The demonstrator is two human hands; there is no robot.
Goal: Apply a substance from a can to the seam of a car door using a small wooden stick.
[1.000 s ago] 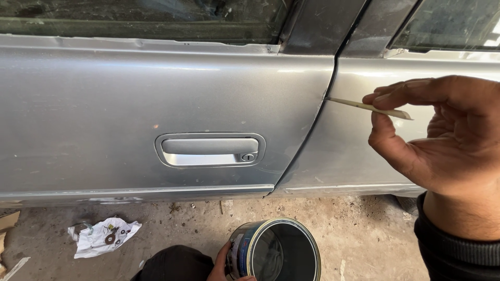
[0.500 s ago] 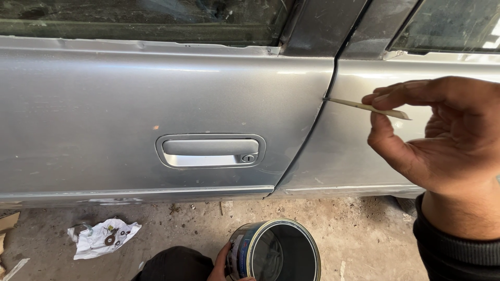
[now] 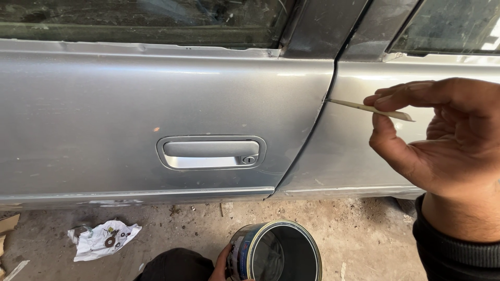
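Up by the dark gap between the two doors of the grey metal car [image 3: 156, 104], we hold a thin, pale wooden stick [image 3: 370, 109] in our right hand [image 3: 442, 140]. Our thumb and first finger pinch it near its back end. The stick is long and flat, light tan, and cut slanted at the end by our fingers. Its other end is a narrow tip, and that tip touches the gap between the doors, near the top of the door panel, just under the window edge. The stick lies almost level, tipped a little down toward our hand.

Down at the bottom edge, our left hand [image 3: 221, 265] grips the side of a round metal tin [image 3: 276, 252] with a blue label. The tin is open and dark inside. We see only a few of the fingers curled on it.

On the left door, near its lower middle, sits the grey door handle [image 3: 211, 152] with a small round keyhole [image 3: 249, 160] at its right end.

Below the car is dusty concrete floor [image 3: 364, 224]. A crumpled white paper [image 3: 101, 239] lies on it near the left edge, with small dark bits on top.
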